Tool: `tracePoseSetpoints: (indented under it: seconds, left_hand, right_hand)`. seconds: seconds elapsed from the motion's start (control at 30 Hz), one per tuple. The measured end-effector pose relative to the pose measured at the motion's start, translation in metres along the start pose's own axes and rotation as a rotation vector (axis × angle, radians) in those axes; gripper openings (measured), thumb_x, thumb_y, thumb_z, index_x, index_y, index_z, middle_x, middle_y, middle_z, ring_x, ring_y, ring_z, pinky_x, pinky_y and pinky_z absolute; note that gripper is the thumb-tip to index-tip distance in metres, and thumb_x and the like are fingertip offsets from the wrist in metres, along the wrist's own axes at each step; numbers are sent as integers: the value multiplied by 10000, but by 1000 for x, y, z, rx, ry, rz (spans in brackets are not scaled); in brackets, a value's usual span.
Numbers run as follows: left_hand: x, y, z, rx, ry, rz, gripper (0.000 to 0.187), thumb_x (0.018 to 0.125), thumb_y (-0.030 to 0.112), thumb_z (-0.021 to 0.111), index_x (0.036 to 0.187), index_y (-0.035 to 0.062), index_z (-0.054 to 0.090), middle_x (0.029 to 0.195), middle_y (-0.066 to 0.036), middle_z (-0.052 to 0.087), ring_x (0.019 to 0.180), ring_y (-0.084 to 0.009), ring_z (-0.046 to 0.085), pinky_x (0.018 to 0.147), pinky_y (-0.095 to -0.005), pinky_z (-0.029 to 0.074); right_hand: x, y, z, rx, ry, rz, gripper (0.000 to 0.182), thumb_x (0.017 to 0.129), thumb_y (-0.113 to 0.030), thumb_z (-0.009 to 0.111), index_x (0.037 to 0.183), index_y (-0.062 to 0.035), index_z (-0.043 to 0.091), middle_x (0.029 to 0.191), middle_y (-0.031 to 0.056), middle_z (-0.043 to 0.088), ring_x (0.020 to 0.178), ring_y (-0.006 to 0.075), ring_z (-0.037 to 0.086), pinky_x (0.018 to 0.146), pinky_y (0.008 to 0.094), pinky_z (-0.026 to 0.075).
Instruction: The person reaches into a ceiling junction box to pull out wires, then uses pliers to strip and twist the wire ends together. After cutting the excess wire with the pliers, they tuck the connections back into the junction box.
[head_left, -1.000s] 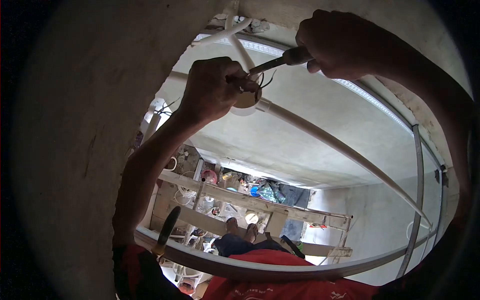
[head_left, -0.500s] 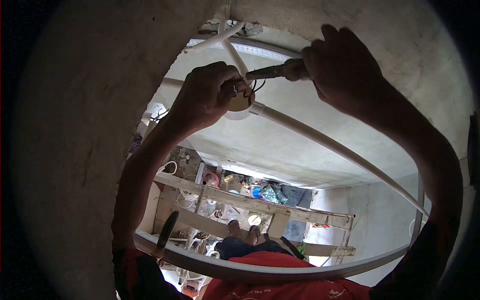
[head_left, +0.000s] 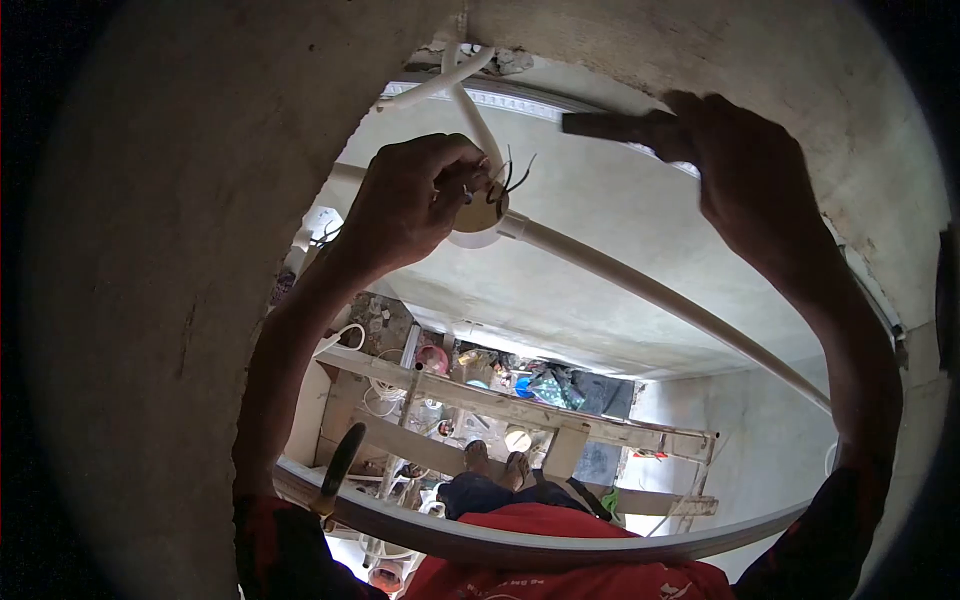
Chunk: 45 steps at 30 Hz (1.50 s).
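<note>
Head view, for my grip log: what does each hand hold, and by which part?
Right hand: pliers, by the handles. Left hand: curled beside dark wires at the junction box; hold cannot be told.

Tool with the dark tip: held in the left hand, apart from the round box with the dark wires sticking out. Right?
One slip: the tool is in the right hand, as the head view shows. It is indeed apart from the round box with the dark wires sticking out.
</note>
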<state>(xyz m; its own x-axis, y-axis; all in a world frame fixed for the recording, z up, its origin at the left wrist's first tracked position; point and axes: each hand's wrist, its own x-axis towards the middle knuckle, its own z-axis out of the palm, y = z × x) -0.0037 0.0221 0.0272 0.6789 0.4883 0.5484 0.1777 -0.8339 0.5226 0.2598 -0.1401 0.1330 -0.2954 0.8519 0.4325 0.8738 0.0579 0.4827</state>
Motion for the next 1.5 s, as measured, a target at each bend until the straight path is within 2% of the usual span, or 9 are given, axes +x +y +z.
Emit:
tracePoseSetpoints:
  seconds: [0.1, 0.5, 0.67, 0.77, 0.87, 0.97, 1.07, 1.13, 1.5]
  left_hand:
    - [2, -2, -2, -37, -49, -35, 107, 968, 66, 661, 1025, -19, 694, 985, -149, 758, 961, -241, 761, 854, -368, 621]
    - [2, -3, -8, -170, -128, -218, 152, 980, 76, 664, 1084, -21, 717, 1009, -128, 773, 977, -207, 755, 892, -351, 605]
    - [1, -5, -2, -189, -96, -220, 160, 967, 88, 673, 1073, -19, 726, 977, -115, 777, 965, -195, 753, 866, -345, 601]
    - [1, -7, 2, -156, -74, -175, 156, 954, 89, 683, 1064, -9, 734, 952, -118, 777, 937, -195, 755, 835, -345, 599]
    - [-1, -2, 6, -80, -32, -213, 159, 944, 101, 697, 1055, -4, 740, 940, -129, 775, 913, -198, 755, 830, -345, 597]
    - [-2, 2, 5, -62, 9, -218, 149, 936, 109, 707, 1027, -2, 747, 929, -132, 773, 898, -200, 756, 835, -349, 594]
    - [-4, 1, 5, -62, 5, -230, 148, 926, 122, 724, 998, -4, 753, 920, -128, 774, 881, -204, 756, 828, -357, 592]
    - [-5, -1, 7, -91, 52, -200, 121, 911, 97, 715, 970, -1, 752, 909, -131, 772, 868, -211, 756, 819, -367, 594]
    - [-8, -3, 7, -55, 65, -127, 94, 884, 41, 641, 907, 8, 727, 881, -137, 759, 827, -244, 757, 823, -386, 601]
  right_hand:
    - [-30, 4, -19, 118, -27, 56, 310, 906, -8, 685, 1208, -67, 643, 950, 136, 712, 872, 246, 730, 776, 406, 600]
    - [-133, -15, -48, 570, -44, 447, 285, 1023, -207, 600, 1254, -48, 652, 1015, 139, 696, 894, 265, 709, 785, 383, 585]
    - [-132, 3, -35, 427, -88, 433, 279, 1016, -88, 560, 1282, -58, 638, 1108, 169, 679, 1030, 327, 686, 901, 456, 562]
    - [-104, 20, -17, 237, -24, 301, 354, 925, 13, 631, 1273, -48, 627, 1199, 172, 652, 1160, 358, 632, 1009, 474, 520]
    - [-49, 20, -3, 95, 107, 88, 452, 824, 14, 739, 1255, -57, 622, 1236, 158, 633, 1169, 358, 625, 996, 453, 537]
    - [1, 15, 19, 48, 207, -36, 447, 870, -45, 740, 1294, -69, 601, 1251, 148, 617, 1145, 327, 626, 928, 408, 568]
    - [45, 1, 31, -92, 274, -150, 300, 886, -63, 711, 1180, -60, 656, 1163, 135, 672, 1143, 301, 659, 927, 391, 579]
    - [64, -5, 34, -154, 271, -326, 532, 790, -182, 809, 1269, -87, 599, 1240, 89, 565, 1113, 270, 600, 889, 385, 571]
    - [97, -15, 34, -167, 221, -468, 472, 764, -296, 830, 1121, -79, 611, 1050, 75, 554, 904, 228, 590, 781, 390, 523]
